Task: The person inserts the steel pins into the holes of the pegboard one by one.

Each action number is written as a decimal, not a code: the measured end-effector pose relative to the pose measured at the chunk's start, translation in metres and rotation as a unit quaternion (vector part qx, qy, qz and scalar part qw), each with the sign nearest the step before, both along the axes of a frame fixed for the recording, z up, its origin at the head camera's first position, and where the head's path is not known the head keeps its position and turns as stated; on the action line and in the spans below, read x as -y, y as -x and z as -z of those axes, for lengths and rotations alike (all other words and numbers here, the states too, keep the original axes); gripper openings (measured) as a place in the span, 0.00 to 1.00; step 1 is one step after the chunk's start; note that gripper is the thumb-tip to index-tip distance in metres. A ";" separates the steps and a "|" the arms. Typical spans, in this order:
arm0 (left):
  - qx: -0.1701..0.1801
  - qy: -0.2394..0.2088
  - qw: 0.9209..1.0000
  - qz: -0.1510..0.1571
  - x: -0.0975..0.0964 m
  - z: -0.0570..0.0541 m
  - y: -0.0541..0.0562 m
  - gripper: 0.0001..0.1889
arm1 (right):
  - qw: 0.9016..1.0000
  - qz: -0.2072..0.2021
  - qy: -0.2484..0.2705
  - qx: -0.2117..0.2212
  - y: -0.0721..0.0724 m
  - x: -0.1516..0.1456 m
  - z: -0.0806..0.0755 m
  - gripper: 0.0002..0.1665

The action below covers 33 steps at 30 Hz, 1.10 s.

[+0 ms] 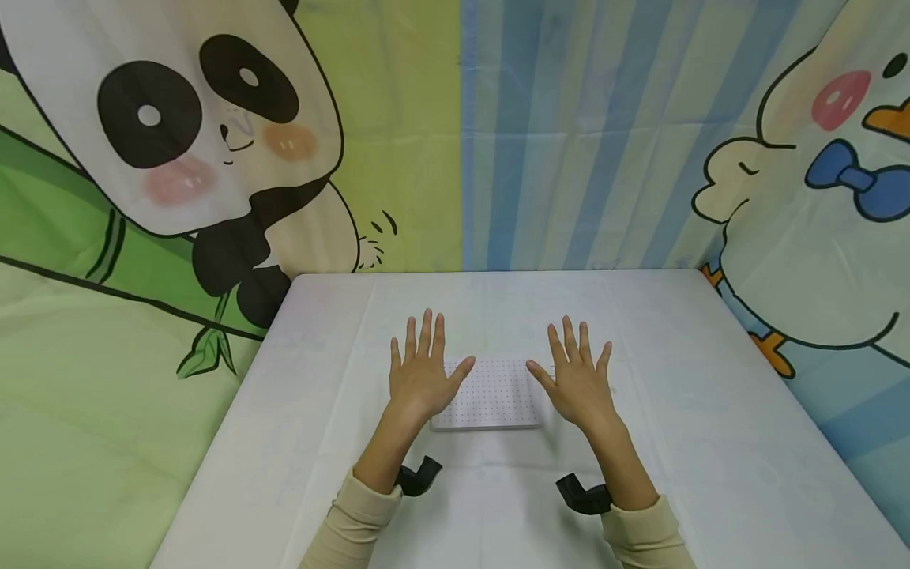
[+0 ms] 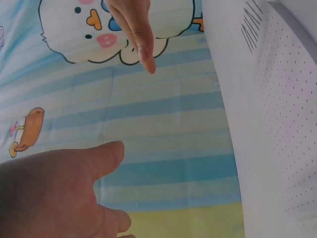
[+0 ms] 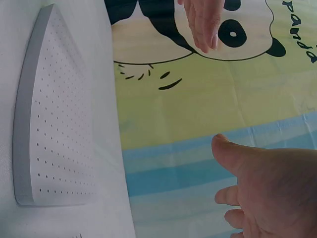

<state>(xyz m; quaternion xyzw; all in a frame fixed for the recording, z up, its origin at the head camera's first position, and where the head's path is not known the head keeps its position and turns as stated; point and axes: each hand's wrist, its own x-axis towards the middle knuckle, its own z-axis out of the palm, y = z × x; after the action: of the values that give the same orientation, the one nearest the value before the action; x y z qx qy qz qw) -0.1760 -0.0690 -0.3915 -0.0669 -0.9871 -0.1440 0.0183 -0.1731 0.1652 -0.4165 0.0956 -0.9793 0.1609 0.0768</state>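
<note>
A white board with a grid of small holes (image 1: pixel 490 395) lies flat on the table between the two hands. My left hand (image 1: pixel 423 383) is held above the board's left side, fingers straight and thumb spread toward the board. On the other side, my right hand (image 1: pixel 583 387) hovers over the board's right edge, its fingers also straight and spread. Both hands are empty. Beside the board, in the left wrist view, lie several thin dark pin-like sticks (image 2: pixel 251 27); the right hand mostly hides them in the head view.
The table (image 1: pixel 483 498) has a white cover. Behind it hangs a printed curtain (image 1: pixel 569 134) with a panda, stripes and a white duck. A black curved mount sits on the left wrist (image 1: pixel 419 476), another on the right wrist (image 1: pixel 584 495).
</note>
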 end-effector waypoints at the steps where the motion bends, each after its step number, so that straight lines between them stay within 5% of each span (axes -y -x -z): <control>1: 0.001 0.001 1.000 -0.001 0.000 0.000 0.000 0.45 | 1.000 -0.001 0.000 -0.002 0.000 0.000 0.000 0.46; 5: -0.013 -0.007 1.000 -0.003 0.000 0.002 0.001 0.44 | 0.999 -0.001 0.028 -0.018 0.002 -0.006 0.004 0.45; 10: -0.074 -0.084 0.994 -0.015 0.002 0.013 0.004 0.42 | 0.983 0.009 0.171 -0.070 0.007 -0.026 0.024 0.31; 14: -0.129 -0.197 0.972 -0.027 0.006 0.036 0.007 0.35 | 0.956 0.051 0.272 -0.095 0.006 -0.046 0.053 0.16; 17: -0.146 -0.268 0.952 -0.031 0.008 0.058 0.010 0.29 | 0.946 0.078 0.303 -0.086 0.004 -0.057 0.073 0.11; 27: -0.126 -0.375 0.917 -0.053 0.015 0.122 0.017 0.24 | 0.961 0.084 0.264 -0.001 0.000 -0.068 0.111 0.07; 33: -0.116 -0.389 0.912 -0.056 0.018 0.143 0.020 0.26 | 0.966 0.067 0.249 -0.016 0.002 -0.068 0.123 0.05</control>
<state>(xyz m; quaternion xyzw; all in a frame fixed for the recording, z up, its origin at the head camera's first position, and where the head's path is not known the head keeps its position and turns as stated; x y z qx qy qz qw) -0.1959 -0.0865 -0.5347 -0.0155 -0.8459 -0.5068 0.1654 -0.1747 0.2332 -0.5396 0.0104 -0.9111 0.3931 0.1240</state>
